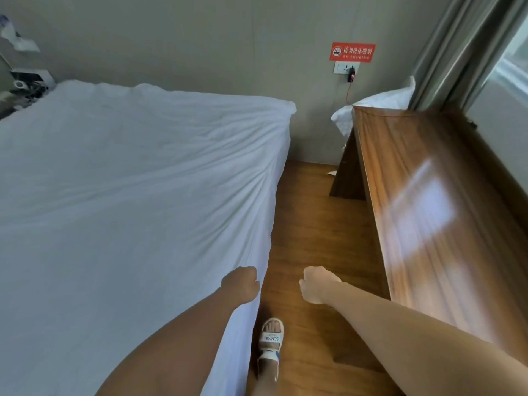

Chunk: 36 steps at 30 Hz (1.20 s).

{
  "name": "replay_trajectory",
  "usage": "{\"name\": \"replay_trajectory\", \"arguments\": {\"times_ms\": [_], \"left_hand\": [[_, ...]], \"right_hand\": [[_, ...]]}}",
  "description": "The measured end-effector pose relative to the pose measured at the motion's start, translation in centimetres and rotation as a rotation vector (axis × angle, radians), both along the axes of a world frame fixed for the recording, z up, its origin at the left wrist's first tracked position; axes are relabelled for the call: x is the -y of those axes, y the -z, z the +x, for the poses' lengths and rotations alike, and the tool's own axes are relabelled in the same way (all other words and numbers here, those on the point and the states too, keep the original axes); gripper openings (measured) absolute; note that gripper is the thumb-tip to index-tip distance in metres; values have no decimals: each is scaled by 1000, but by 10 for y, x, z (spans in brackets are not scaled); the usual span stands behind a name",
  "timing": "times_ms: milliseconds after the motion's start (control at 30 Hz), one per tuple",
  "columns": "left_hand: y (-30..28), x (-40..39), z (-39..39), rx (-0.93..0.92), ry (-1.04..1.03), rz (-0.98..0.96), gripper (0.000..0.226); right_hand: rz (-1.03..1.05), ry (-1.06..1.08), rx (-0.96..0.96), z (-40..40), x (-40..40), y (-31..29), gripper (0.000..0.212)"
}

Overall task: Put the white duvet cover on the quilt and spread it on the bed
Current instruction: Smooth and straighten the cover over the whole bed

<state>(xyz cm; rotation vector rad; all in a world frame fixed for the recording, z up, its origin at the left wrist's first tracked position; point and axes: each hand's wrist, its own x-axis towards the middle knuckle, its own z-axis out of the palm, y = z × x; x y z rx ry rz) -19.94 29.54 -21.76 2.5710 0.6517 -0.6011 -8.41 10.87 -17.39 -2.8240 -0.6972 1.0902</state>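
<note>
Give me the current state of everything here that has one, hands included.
left hand: closed on the duvet edge
right hand: closed in a fist over the floor, empty
white duvet: spread across the bed, wrinkled
curtain: drawn aside
wall socket: black plug in

The bed (pixel 114 181) fills the left, against the far wall (pixel 228 38). A strip of floor (pixel 308 224) separates it from the long desk (pixel 428 210) on the right. A socket (pixel 344 67) sits on the far wall between them, a sign (pixel 353 52) just above it.
</note>
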Motion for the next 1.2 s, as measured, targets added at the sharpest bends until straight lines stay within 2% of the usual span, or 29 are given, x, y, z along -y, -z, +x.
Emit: {"name": "replay_trajectory", "arguments": {"times_ms": [167,267,433,533,600,667,733,800,833,867,933,967,1033,1133,1167,1200], "left_hand": [[31,-68,118,0,-126,-28,18],[62,-97,165,-52,-254,-86,26],[118,-116,206,-257,-505,22,36],[149,-119,212,-361,-620,68,45],[161,-119,209,-448,-661,52,37],[164,-120,206,-499,-674,9,24],[166,-122,200,-451,-734,10,26],[173,-118,193,-298,-852,-89,36],[176,-115,192,-218,-910,-160,42],[176,-110,192,-168,-950,-216,47],[179,-97,197,-128,-996,-279,50],[182,-89,202,-123,-1001,-306,45],[192,-74,216,-118,-1008,-345,30],[205,-58,224,-112,-1063,-411,27],[207,-52,223,-92,-1070,-414,26],[205,-44,219,-42,-1093,-386,28]], "right_hand": [[23,30,-12,129,-68,17,34],[-14,-50,-56,197,-116,27,36],[-81,-423,-67,270,-203,67,27],[-69,-745,-75,291,-255,111,30],[-103,-961,-60,296,-288,140,39],[-121,-1229,41,293,-316,166,53],[-104,-1451,160,287,-336,185,67],[-77,-1592,255,281,-352,196,75],[-69,-1656,278,278,-358,199,70],[-46,-1741,289,276,-361,202,55],[-55,-1859,198,277,-360,211,23],[-119,-1879,121,280,-356,218,20],[-288,-1893,-9,290,-348,232,20],[-399,-1896,-114,298,-352,241,12],[-435,-1914,-148,297,-356,238,15],[-443,-1932,-178,294,-358,235,27]]}}
